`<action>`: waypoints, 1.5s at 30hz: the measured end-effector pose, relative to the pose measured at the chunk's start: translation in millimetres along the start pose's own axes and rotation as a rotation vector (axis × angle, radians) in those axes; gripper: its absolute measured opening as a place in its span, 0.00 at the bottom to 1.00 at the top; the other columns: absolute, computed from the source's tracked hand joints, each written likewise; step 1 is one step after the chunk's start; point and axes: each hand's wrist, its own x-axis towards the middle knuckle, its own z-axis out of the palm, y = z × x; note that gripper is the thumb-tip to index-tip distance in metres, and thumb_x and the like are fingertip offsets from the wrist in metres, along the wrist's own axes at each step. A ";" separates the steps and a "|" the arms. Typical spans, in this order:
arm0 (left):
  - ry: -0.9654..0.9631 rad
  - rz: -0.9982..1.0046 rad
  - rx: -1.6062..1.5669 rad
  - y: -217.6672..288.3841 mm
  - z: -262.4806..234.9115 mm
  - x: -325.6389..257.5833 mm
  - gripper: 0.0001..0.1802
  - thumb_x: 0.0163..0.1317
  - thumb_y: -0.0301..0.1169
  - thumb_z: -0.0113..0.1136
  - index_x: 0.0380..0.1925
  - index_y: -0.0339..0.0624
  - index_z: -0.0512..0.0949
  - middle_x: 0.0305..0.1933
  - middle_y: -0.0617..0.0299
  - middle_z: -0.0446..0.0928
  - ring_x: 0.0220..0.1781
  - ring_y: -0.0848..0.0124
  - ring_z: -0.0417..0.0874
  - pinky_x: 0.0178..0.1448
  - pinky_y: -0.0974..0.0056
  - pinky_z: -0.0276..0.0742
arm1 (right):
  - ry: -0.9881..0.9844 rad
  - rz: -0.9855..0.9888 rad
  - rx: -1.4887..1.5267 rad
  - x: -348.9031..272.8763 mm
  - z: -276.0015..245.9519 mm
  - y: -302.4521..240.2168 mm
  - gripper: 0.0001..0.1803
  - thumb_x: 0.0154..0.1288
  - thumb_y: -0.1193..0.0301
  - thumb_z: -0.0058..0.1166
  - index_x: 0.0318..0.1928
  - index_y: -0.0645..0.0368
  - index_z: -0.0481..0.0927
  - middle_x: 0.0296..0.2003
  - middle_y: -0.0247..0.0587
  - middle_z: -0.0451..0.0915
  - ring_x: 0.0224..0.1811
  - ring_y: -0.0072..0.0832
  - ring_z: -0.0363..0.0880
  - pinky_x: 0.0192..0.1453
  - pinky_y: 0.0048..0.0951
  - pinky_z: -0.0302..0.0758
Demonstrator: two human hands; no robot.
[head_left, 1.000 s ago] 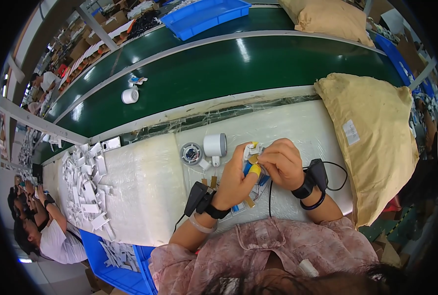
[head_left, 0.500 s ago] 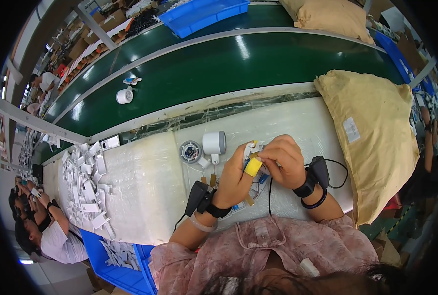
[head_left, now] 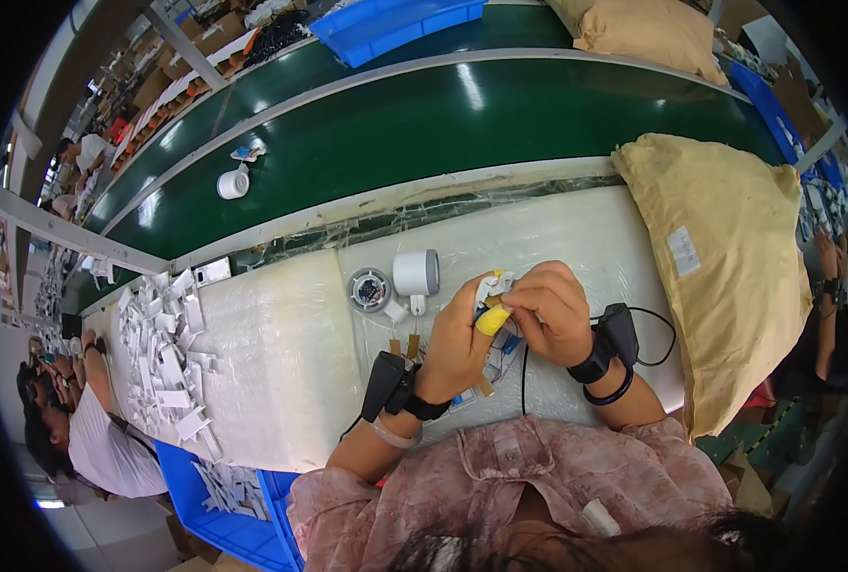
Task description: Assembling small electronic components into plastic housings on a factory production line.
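Note:
My left hand [head_left: 449, 353] is closed around a small white plastic part [head_left: 488, 286] with a bit of yellow on it, held just above the wrapped bench. A yellow cover [head_left: 492, 319] sits on its thumb. Against the same part, the fingers of my right hand [head_left: 555, 316] are pinched together; the fingertips hide any finer detail. Left of the hands lie a white cylindrical device [head_left: 415, 274] with a grey rim and an opened round grey housing [head_left: 370, 289] with a circuit board inside. Brass-coloured strips [head_left: 404, 347] and thin wires show partly beneath my hands.
White plastic pieces [head_left: 169, 357] are heaped on the left, above a blue bin [head_left: 191, 500]. A large brown paper sack [head_left: 719, 276] bounds the right side. Beyond the bench runs a green conveyor belt [head_left: 367, 143] carrying another white device [head_left: 233, 183]. Co-workers sit at the left.
The white device on the belt has shifted slightly left. Both hands stay in place, with the left thumb slightly turned. At the left, a co-worker has leaned and moved an arm.

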 end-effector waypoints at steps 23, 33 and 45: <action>0.002 0.131 0.053 -1.9 -2.9 2.1 0.18 0.73 0.33 0.48 0.56 0.34 0.70 0.24 0.66 0.73 0.23 0.79 0.71 0.27 0.72 0.70 | -0.010 0.012 0.048 -3.7 4.8 1.5 0.15 0.45 0.84 0.65 0.37 0.60 0.80 0.32 0.40 0.80 0.34 0.40 0.77 0.40 0.35 0.74; -0.004 0.123 0.006 -3.1 -3.1 3.3 0.17 0.73 0.32 0.49 0.57 0.34 0.71 0.24 0.66 0.72 0.23 0.79 0.71 0.27 0.71 0.68 | -0.053 -0.039 -0.040 2.9 0.3 -1.9 0.16 0.43 0.80 0.66 0.37 0.60 0.79 0.33 0.40 0.79 0.34 0.40 0.77 0.40 0.36 0.75; -0.087 0.070 -0.022 4.9 -4.8 4.8 0.19 0.73 0.33 0.49 0.60 0.35 0.69 0.24 0.67 0.71 0.23 0.80 0.70 0.28 0.72 0.67 | -0.027 -0.075 -0.026 -3.1 4.1 3.0 0.16 0.43 0.80 0.66 0.37 0.61 0.79 0.33 0.42 0.79 0.36 0.42 0.79 0.44 0.39 0.79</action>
